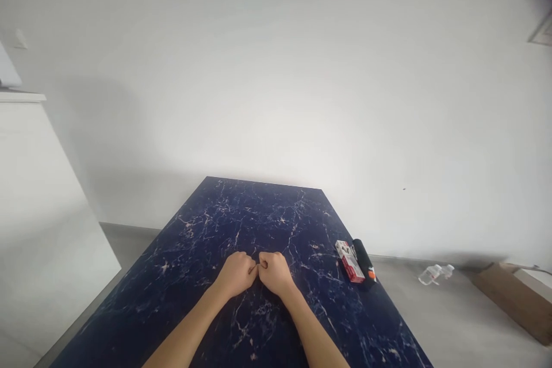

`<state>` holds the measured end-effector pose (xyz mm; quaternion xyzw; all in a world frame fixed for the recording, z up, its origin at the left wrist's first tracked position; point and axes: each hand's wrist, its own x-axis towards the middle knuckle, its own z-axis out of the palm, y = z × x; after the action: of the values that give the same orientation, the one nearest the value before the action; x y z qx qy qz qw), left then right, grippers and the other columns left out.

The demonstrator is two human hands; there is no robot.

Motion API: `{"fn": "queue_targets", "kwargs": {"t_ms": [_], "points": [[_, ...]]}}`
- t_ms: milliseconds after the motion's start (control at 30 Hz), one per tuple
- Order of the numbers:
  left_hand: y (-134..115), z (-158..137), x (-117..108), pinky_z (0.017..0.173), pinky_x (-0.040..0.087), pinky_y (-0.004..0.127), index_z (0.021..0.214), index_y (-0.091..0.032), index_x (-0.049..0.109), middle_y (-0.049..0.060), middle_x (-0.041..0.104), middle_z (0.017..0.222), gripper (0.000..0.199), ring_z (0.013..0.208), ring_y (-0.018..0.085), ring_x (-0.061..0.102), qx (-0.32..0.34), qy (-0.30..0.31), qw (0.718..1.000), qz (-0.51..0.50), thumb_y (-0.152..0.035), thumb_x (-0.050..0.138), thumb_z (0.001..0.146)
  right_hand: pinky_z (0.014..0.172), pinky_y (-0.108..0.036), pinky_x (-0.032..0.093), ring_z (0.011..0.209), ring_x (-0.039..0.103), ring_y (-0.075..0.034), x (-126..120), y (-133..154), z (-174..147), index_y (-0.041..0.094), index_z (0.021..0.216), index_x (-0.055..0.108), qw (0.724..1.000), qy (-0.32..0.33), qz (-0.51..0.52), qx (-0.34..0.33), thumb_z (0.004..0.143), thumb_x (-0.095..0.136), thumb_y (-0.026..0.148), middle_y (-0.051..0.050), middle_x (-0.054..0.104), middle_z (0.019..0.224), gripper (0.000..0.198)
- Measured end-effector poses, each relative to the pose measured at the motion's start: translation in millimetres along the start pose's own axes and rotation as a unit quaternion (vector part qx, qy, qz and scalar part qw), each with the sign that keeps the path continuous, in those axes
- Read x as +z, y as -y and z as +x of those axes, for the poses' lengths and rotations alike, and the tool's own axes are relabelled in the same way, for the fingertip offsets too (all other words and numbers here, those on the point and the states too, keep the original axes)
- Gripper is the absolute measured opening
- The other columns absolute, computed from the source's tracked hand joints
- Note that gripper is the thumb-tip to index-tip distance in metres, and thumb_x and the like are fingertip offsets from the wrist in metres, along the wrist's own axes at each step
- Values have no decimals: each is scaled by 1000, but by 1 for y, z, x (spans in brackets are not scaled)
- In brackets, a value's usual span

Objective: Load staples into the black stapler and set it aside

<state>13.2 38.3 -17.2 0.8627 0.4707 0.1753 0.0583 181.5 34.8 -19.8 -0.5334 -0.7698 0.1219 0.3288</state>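
Observation:
Both hands rest close together on a dark blue, marble-patterned table (190, 253), near the middle of its width. My left hand (239, 274) is curled into a fist with the knuckles facing away from me. Beside it, my right hand (273, 272) is likewise a closed fist, and the thumb sides of the two meet or nearly meet. Nothing shows in either fist, though the palms face down and are hidden. The things nearest my right hand are a red and white box (349, 261) and a black cylindrical object (363, 260) with an orange mark, side by side at the table's right edge.
A pale wall (276, 98) stands behind the table's far edge. On the left is a white cabinet (43, 213). Clear plastic bottles (430, 274) and a cardboard box (513, 299) lie on the grey floor (431, 322) at the right.

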Motion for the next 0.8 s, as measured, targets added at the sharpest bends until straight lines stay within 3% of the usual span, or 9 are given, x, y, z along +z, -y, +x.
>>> {"fn": "queue_targets", "kwargs": {"t_ms": [267,533,800], "points": [[3,-10,1,65,35,34,58,-21,51,3,59,64,46,64,19,58,-48,-62,997,-18,-31,41,101,55,-28,18,51,27,-13,6,-1,-8,21,61,25,999,-30,-5,-17,67,50,3,5,30,52,32],[-7,-41,-9,61,32,30,57,-18,40,-1,47,56,44,54,12,49,2,-140,990,-12,-21,43,100,56,-28,18,54,32,-10,0,8,-43,20,64,27,997,-1,-73,-9,74,45,-1,5,37,58,29],[-14,-82,-17,56,29,26,57,-17,32,-4,39,51,44,46,9,37,10,-169,985,-39,-19,47,98,55,-25,21,53,34,-8,-16,18,-86,20,65,21,999,-12,-44,1,76,46,3,6,34,57,32]]}}
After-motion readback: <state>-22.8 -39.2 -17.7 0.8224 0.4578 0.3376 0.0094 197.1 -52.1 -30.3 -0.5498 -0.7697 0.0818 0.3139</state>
